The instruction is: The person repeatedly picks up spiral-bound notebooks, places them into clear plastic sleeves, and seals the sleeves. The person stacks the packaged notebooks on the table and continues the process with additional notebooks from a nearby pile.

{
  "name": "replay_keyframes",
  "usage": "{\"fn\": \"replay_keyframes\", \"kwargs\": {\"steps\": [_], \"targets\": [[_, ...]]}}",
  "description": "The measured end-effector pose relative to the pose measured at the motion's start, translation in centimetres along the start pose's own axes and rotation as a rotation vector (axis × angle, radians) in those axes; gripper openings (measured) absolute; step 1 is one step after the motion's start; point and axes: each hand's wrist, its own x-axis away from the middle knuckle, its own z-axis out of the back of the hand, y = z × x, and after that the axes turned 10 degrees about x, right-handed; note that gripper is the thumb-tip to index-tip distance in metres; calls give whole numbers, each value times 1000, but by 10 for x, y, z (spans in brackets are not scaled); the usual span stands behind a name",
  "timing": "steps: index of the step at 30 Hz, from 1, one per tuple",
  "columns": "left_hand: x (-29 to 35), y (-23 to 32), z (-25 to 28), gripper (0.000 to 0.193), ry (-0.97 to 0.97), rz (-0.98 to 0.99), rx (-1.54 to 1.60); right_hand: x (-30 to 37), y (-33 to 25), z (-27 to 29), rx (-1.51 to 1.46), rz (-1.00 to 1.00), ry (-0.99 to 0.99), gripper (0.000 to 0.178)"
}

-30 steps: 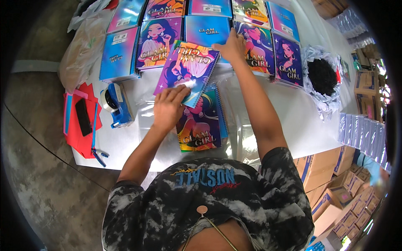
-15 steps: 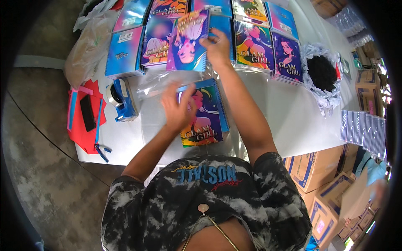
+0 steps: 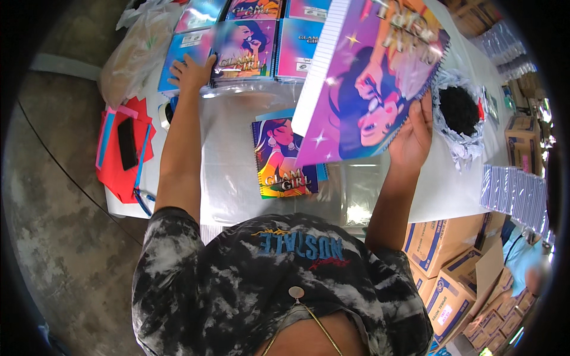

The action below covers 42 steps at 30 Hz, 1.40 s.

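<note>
Mottled black-grey shirt [image 3: 219, 288], gold chain [image 3: 319, 325]

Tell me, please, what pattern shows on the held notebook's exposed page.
The page is white with ruled lines, clearest in the head view.

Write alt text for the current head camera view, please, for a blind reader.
A person's right hand holds a purple spiral notebook by its spiral edge. The left hand spreads over a blue-and-pink notebook among stacked notebooks; overlapping notebooks lie nearer the person on a white table.
</note>
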Motion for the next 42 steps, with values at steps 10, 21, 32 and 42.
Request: {"fn": "replay_keyframes", "kwargs": {"steps": [10,21,32,42], "targets": [[-76,-35,40,71,-592,295,86,26,-29,4,-113,46,-113,48],[-35,9,156,37,256,-123,743,97,127,41,830,-443,-146,28],[190,-5,161,59,-718,-971,484,44,98,38,1545,-478,-250,30],[-141,66,-22,57,-218,-471,732,-148,181,-10,1966,-418,-23,89]]}}
